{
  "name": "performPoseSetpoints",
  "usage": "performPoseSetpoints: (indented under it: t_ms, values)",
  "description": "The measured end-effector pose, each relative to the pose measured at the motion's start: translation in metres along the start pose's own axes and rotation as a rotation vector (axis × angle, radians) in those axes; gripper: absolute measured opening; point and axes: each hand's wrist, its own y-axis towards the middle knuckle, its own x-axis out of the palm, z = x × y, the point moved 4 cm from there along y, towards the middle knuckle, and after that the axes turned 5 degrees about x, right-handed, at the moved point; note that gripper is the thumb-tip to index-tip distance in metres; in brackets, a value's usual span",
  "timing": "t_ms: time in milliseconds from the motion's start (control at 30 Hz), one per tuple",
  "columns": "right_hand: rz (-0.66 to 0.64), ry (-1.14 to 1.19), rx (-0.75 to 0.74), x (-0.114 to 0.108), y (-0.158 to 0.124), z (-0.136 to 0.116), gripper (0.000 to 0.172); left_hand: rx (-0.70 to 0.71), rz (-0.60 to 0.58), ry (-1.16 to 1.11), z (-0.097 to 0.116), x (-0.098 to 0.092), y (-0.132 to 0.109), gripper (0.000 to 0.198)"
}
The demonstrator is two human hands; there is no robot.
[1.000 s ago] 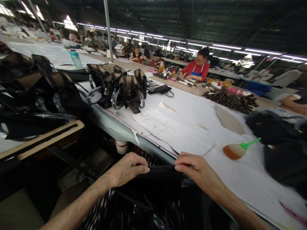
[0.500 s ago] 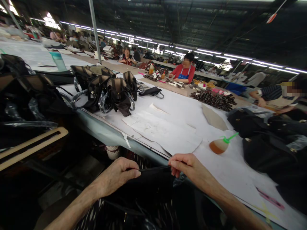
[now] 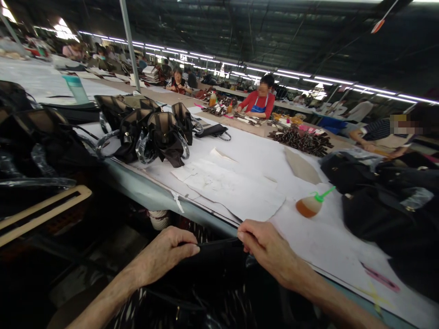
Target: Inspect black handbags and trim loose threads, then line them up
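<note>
Our right hand [image 3: 262, 244] has curled its fingers inward; with our left hand [image 3: 166, 253], our grip pinches the upper edge of the black sheet-like piece [image 3: 217, 262] beside the long white-covered surface [image 3: 260, 153], seemingly steadying it.

The squeeze bottle [image 3: 308, 208] sits on the worktop [image 3: 329, 246]. Left of it lies a paper sheet [image 3: 229, 187]; farther left, clustered bags [image 3: 164, 139]. Right of it are other bags [image 3: 377, 214]; behind it, heaped strips [image 3: 302, 140]. Before it (and leftward) are the left hand [image 3: 168, 251] and right hand [image 3: 267, 249], on a held piece [image 3: 216, 269].
</note>
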Motion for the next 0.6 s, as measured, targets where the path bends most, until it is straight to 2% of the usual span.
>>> performPoseSetpoints:
  t_ms: [100,233,367,467,533,600]
  values:
    - [0.011,-0.062,0.03,0.0,-0.002,-0.001,0.025,0.0,0.001,0.032,0.004,0.0,0.001,0.028]
    - [0.042,-0.014,0.043,-0.001,-0.003,0.002,0.024,0.002,0.004,0.068,0.006,0.0,0.002,0.028]
    - [0.191,0.173,0.05,-0.009,-0.004,0.012,0.026,-0.013,0.005,0.048,0.004,0.0,0.002,0.028]
    - [0.164,0.375,0.054,-0.012,-0.006,0.02,0.023,-0.02,0.017,0.058,0.004,-0.001,0.002,0.029]
    - [0.133,0.418,0.066,-0.012,-0.009,0.028,0.02,-0.024,0.017,0.068,0.005,-0.001,0.002,0.03]
    - [0.174,0.4,0.106,-0.015,-0.014,0.042,0.023,-0.036,0.009,0.076,0.006,-0.001,0.001,0.031]
